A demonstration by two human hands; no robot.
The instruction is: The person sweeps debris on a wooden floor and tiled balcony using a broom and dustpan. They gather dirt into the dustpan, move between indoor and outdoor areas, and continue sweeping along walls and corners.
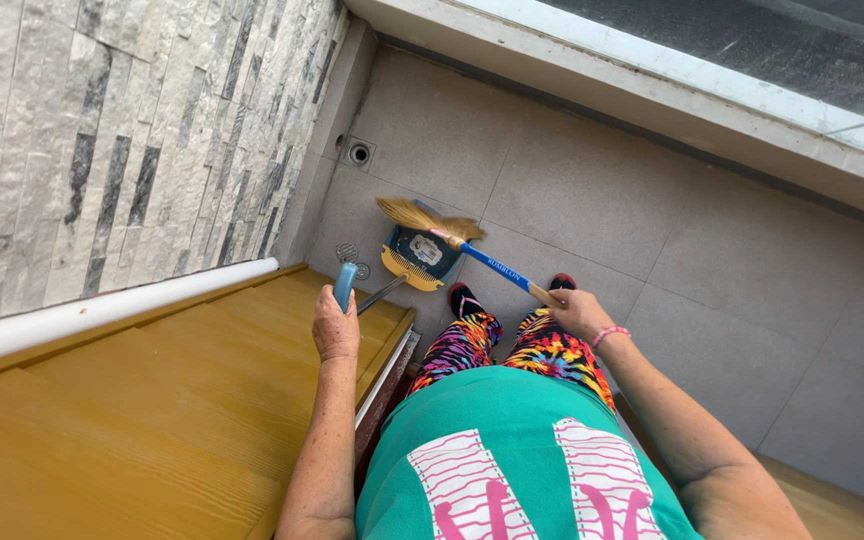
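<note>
The left hand (335,330) is closed in a fist around the blue grip at the top of the dustpan handle (344,284); the fingers are wrapped away from the camera, so their exact placement cannot be seen. The right hand (578,312) is closed around the upper end of the broom stick (492,265), with a pink band on the wrist. The top of the stick is hidden inside the palm.

Below the hands, the patterned trousers cover the legs, and only the toes of two feet (462,293) show on the floor (652,200).

The thin metal handle runs down from the left hand to the dustpan (420,256), which sits on the tiles near the wall corner. The straw bristles (422,217) lie across the far edge of the dustpan, touching it. The contents of the dustpan are too small to make out.

Farther off, a round drain (358,153) sits in the corner.
</note>
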